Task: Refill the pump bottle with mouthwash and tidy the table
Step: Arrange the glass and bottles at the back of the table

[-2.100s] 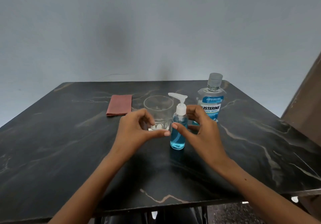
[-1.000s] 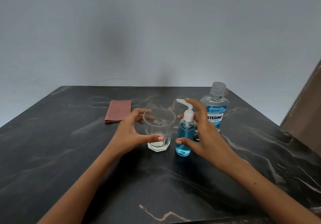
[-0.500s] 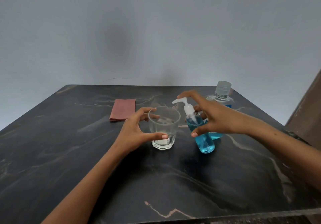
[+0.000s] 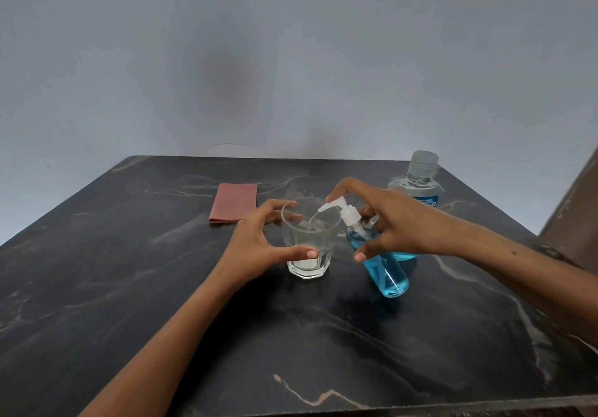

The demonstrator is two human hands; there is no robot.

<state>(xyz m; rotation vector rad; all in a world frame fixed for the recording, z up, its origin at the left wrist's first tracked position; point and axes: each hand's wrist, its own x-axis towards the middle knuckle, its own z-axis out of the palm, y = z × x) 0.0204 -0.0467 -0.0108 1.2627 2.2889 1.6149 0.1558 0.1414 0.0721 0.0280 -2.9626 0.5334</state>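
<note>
A small pump bottle [image 4: 386, 274] of blue liquid is lifted and tilted, its white nozzle over the rim of a clear glass tumbler [image 4: 307, 248]. My right hand [image 4: 393, 227] grips the bottle's neck, with the index finger on the pump head. A thin stream seems to run from the nozzle into the glass. My left hand [image 4: 259, 245] wraps around the glass, which stands on the table. The mouthwash bottle [image 4: 417, 183], capped, stands behind my right hand, partly hidden by it.
A folded reddish cloth [image 4: 233, 202] lies at the back left of the dark marble table [image 4: 129, 287]. A brown wooden surface [image 4: 579, 203] rises at the right edge. A grey wall stands behind the table.
My right hand lifted the pump bottle, tilted it toward the glass and put a finger on the pump head. My left hand took hold of the glass and stayed there.
</note>
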